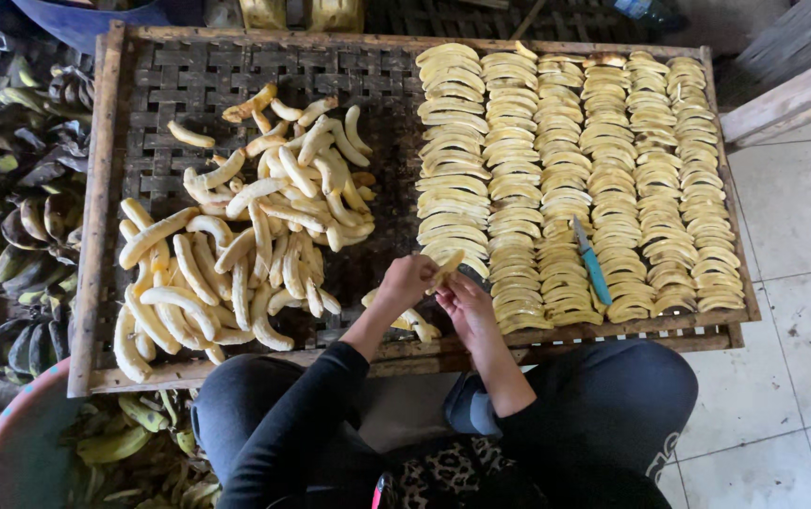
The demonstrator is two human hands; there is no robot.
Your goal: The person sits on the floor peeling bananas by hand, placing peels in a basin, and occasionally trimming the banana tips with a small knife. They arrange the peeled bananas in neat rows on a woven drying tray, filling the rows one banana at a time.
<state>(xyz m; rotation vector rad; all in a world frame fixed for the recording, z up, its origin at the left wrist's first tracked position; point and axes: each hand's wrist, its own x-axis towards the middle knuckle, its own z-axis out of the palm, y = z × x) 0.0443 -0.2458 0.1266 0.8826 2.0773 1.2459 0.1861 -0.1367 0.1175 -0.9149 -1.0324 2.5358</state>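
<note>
Both hands closed their grip on one banana slice [446, 269]: the left hand [405, 281] pinched its near end, the right hand [465, 306] held it from beside. It hung just above the woven tray [236, 71], between the peeled bananas [236, 245] and slice rows [575, 179], near a blue-handled knife [591, 261].

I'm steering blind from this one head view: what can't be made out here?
- Head view: the left hand and right hand cover most of the banana slice; grip unclear.
- Knife: blade too small to judge.
- Pink tub: cut off by the bottom-left edge.
- Unpeeled bananas: dark, cut off left.
</note>
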